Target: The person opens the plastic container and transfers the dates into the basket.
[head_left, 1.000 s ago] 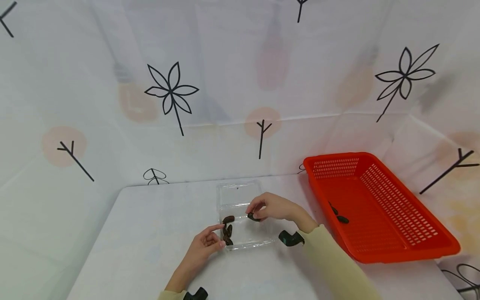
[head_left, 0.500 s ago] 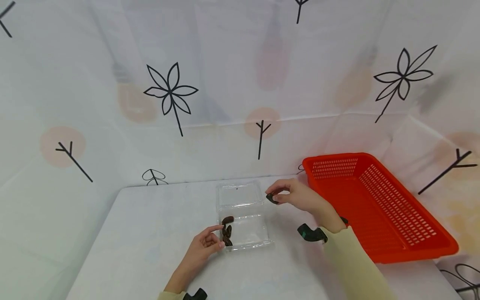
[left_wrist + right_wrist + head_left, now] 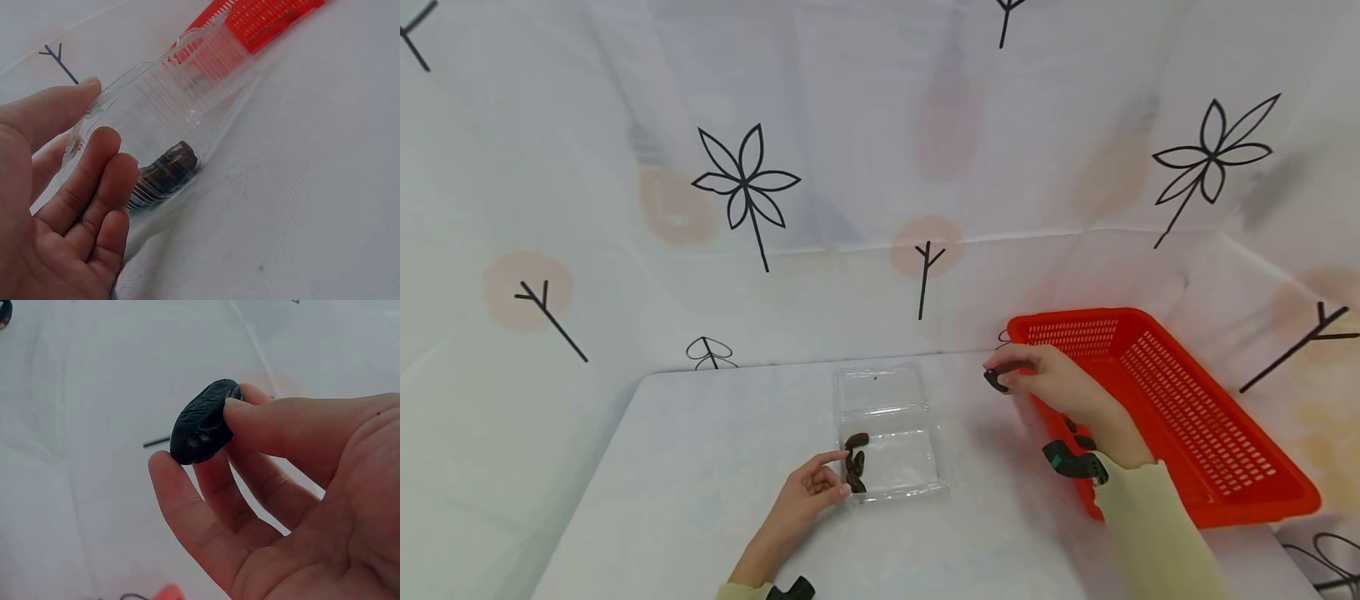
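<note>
In the right wrist view, a dark, wrinkled date [image 3: 203, 425] is pinched between the thumb and fingers of my right hand [image 3: 1048, 379]. That hand is raised over the near-left rim of the red basket [image 3: 1180, 492]. A clear plastic clamshell box [image 3: 898, 462] lies with its lid folded back on the table. Several dates [image 3: 857, 440] are lined up along the box's left wall. My left hand [image 3: 805, 492] holds the box by its near-left corner with thumb and index finger; its other fingers are curled beside the wall.
A couple of dates [image 3: 1084, 441] lie in the basket, partly behind my right wrist. The white table [image 3: 700, 500] ends at a patterned white cloth [image 3: 850, 167] hanging behind. The open lid [image 3: 880, 389] lies flat toward the back.
My right hand has moved from over the box to the right with the date, now at the basket's left rim. My left hand and the box have stayed put.
</note>
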A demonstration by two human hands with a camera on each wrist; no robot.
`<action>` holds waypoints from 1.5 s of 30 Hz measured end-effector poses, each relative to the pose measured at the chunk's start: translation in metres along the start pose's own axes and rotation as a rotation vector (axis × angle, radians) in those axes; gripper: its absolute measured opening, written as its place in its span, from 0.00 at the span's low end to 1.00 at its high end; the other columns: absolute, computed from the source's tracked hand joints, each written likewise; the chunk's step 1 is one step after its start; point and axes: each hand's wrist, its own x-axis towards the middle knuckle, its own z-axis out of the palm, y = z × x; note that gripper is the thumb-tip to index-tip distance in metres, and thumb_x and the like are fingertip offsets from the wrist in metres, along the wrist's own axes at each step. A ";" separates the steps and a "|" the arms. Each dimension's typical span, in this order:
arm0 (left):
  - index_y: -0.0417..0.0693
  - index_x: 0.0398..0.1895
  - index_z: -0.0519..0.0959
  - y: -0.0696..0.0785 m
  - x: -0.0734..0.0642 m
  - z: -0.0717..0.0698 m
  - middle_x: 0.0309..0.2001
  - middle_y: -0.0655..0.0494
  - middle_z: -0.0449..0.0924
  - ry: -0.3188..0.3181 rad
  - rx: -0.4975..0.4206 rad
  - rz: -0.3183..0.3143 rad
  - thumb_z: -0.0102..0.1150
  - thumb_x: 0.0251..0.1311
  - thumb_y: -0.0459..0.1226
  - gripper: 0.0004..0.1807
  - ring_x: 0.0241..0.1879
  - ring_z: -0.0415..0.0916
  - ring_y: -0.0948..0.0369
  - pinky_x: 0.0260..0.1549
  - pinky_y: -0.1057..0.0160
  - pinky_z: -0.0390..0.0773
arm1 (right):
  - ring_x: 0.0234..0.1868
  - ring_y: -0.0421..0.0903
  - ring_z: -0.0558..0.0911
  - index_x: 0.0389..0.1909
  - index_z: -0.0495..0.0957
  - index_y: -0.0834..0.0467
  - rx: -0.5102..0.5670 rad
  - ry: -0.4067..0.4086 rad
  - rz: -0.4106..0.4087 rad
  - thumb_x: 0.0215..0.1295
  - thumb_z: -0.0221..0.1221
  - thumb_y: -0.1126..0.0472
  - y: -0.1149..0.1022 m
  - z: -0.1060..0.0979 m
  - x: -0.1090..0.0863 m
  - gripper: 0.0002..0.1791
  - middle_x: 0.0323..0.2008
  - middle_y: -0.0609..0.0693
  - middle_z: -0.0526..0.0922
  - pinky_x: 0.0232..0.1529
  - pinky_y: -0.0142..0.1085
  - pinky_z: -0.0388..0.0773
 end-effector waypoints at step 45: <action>0.38 0.64 0.73 -0.003 0.002 -0.002 0.32 0.55 0.80 -0.011 0.011 0.003 0.69 0.59 0.31 0.29 0.30 0.75 0.65 0.31 0.69 0.73 | 0.45 0.37 0.80 0.63 0.73 0.68 -0.116 0.067 0.191 0.74 0.56 0.58 0.118 -0.087 -0.066 0.23 0.56 0.64 0.78 0.45 0.39 0.80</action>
